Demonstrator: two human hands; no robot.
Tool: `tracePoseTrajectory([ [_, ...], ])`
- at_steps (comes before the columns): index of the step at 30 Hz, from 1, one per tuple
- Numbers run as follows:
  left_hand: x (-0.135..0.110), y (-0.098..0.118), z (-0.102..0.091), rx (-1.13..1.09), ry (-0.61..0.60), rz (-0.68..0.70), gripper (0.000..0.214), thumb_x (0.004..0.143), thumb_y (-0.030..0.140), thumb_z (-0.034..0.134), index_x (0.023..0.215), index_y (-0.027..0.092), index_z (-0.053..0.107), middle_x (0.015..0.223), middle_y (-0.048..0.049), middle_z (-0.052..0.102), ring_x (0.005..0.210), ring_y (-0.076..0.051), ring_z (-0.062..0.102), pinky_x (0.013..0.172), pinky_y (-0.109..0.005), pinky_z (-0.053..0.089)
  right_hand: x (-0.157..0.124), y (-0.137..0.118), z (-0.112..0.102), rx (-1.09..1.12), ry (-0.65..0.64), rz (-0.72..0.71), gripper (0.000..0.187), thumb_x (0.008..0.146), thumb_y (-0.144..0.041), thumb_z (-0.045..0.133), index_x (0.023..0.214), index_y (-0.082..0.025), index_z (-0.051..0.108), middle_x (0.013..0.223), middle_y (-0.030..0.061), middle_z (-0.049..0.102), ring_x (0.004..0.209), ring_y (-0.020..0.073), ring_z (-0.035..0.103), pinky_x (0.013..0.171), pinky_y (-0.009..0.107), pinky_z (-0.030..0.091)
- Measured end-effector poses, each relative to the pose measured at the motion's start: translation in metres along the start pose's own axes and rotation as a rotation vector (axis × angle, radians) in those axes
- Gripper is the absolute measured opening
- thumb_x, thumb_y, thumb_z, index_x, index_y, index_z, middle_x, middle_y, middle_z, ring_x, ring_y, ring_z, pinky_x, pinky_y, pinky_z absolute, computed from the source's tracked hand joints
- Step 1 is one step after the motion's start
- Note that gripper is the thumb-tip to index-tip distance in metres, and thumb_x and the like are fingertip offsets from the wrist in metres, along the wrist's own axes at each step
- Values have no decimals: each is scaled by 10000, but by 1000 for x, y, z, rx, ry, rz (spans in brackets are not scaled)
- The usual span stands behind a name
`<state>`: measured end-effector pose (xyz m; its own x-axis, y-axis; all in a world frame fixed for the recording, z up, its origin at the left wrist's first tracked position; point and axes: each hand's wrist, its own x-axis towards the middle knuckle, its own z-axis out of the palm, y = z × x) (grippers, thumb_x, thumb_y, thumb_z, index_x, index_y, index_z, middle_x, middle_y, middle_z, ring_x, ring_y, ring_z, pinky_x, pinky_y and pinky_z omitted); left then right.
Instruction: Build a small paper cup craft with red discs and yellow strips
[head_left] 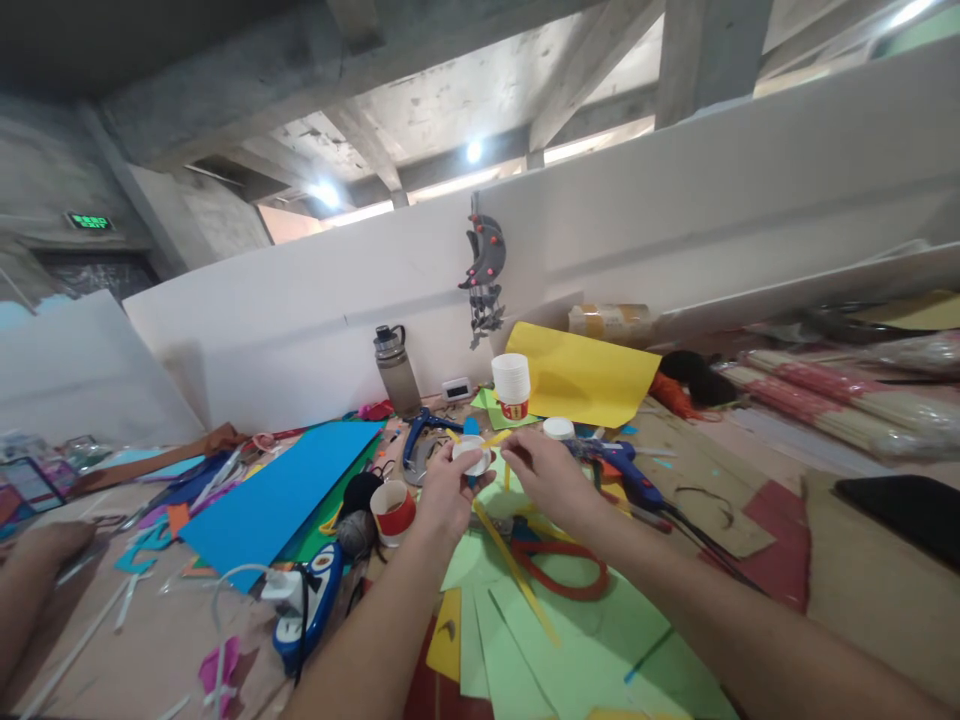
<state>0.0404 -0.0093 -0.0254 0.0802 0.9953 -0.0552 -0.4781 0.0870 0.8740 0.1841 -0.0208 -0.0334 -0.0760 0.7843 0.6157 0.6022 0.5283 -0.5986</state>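
Messy worktop [157, 645]. Left fingers [461, 466] hold white cup [466, 446], seemingly part-done; right fingers [523, 455] narrow at its three o'clock, grip unclear.

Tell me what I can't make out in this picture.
In the head view:
White piece: its underside, hidden by the left hand.
Right hand: what, if anything, it pinches; too small to tell.
Small display: its reading, too small.
Black pad: its far end, cut off by the right edge.
Other person's arm: its upper part, cut off by the left edge.
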Motion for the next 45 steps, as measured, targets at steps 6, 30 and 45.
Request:
tracePoseTrajectory([
  [6, 0, -2, 4, 43, 62, 8, 325, 533, 163, 728, 807, 161, 553, 735, 3, 603, 633, -99, 560, 592, -244, 479, -6, -9, 6, 44, -32, -42, 146, 839, -146, 429, 792, -181, 562, 816, 37, 586, 751, 153, 531, 678, 282, 416],
  [30, -5, -4, 6, 189, -70, 171, 300, 588, 202, 714, 849, 135, 582, 765, -26, 613, 663, -113, 562, 653, -253, 454, -1, -7, 16, 849, -41, 477, 189, 718, -323, 608, 845, -191, 560, 800, 6, 624, 697, 135, 607, 602, 288, 542],
  [45, -9, 12, -7, 1238, -150, 1129, 464, 671, -9, 466, 1071, 210, 553, 1053, -81, 565, 1024, -209, 504, 902, -381, 406, 0, -11, 7, 1470, -119, 829, 187, 747, -341, 644, 835, -213, 540, 710, -17, 621, 646, 126, 622, 640, 277, 515],
])
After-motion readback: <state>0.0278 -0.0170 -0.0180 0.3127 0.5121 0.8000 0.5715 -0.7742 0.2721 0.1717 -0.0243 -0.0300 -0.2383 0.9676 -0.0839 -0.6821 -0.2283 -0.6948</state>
